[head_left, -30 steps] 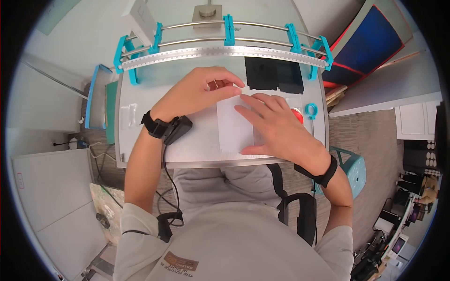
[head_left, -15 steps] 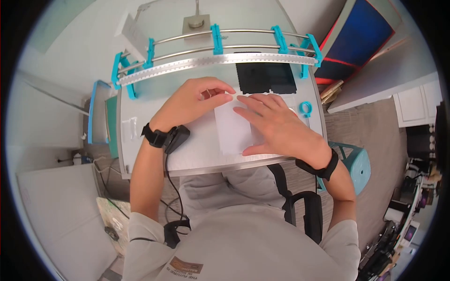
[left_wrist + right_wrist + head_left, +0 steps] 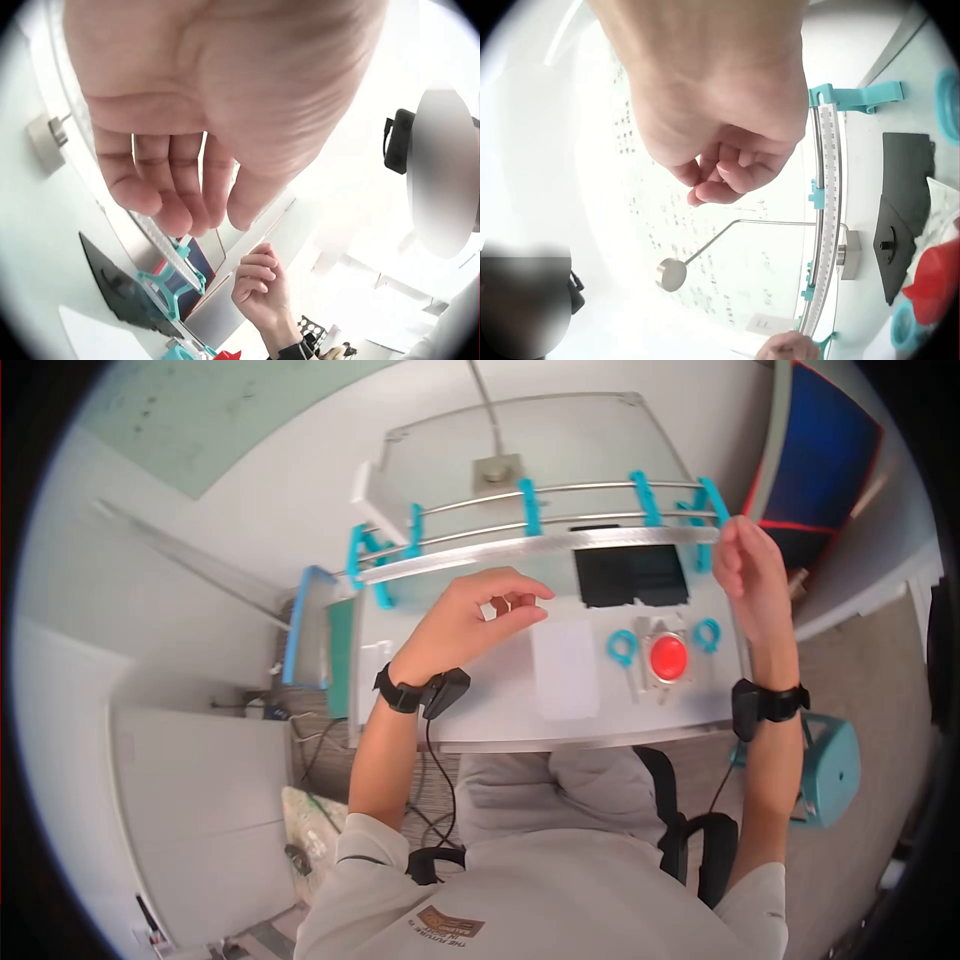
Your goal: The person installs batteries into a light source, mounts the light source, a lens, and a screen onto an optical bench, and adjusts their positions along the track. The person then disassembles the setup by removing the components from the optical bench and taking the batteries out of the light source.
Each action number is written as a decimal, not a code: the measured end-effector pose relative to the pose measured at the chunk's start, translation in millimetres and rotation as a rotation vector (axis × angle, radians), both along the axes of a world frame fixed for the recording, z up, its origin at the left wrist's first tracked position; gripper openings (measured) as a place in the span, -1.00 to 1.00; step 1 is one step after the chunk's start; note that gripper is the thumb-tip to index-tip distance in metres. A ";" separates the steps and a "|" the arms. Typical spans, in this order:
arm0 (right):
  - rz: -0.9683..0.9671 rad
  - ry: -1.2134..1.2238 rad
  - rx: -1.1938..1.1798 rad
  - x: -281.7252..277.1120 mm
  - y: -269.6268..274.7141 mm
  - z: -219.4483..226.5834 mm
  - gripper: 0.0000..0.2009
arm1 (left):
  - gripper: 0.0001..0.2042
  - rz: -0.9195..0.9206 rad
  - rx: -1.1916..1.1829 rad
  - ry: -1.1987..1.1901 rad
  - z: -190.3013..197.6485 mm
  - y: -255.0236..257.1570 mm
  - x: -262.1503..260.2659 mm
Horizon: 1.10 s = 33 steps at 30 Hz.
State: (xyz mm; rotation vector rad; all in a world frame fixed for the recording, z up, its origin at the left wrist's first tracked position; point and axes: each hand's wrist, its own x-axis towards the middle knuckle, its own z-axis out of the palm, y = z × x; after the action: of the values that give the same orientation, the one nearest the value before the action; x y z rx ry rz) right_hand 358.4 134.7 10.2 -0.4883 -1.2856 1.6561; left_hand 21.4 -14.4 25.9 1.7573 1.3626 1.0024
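Note:
My left hand (image 3: 478, 618) hovers over the table, just left of a white sheet of paper (image 3: 565, 672). Its fingers curve loosely, and the palm (image 3: 217, 82) shows nothing in it in the left wrist view. Up at the table's right side, my right hand (image 3: 752, 575) is raised beside the end of a rack with teal brackets (image 3: 530, 508). Its fingers (image 3: 735, 176) are loosely bent, and no object shows among them. Between the paper and the right forearm sits a red round dome (image 3: 668, 657), flanked by a teal ring (image 3: 622, 648) and another teal ring (image 3: 708, 634).
A long metal ruler (image 3: 540, 546) runs along the front of the rack's rods. Black sheets (image 3: 632, 577) lie behind the red dome. At the far side stands a square metal base (image 3: 498, 474) with a rod. A teal stool (image 3: 832, 770) is right of the table.
My right hand has lifted off the paper and swung up and right, uncovering the paper, red dome and teal rings. The left hand keeps nearly the same pose. The head view has shifted.

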 end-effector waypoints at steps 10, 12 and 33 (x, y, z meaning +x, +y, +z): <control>0.109 0.255 -0.204 1.0 15.0 -32.8 -0.76 | -0.29 0.542 0.231 0.269 53.4 -9.3 -124.1; 0.122 0.267 -0.214 -0.9 13.6 -35.1 -0.76 | -0.12 0.518 0.240 0.273 54.4 0.4 -136.0; 0.147 0.219 -0.227 -0.3 20.9 -48.5 -0.77 | -0.34 0.285 -0.110 0.149 73.6 25.9 -135.7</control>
State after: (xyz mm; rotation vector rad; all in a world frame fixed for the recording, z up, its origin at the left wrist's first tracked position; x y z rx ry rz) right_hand 358.1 155.5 -38.2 -0.3409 -0.9982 1.9336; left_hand -114.3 11.5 99.5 1.6124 1.7666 0.9375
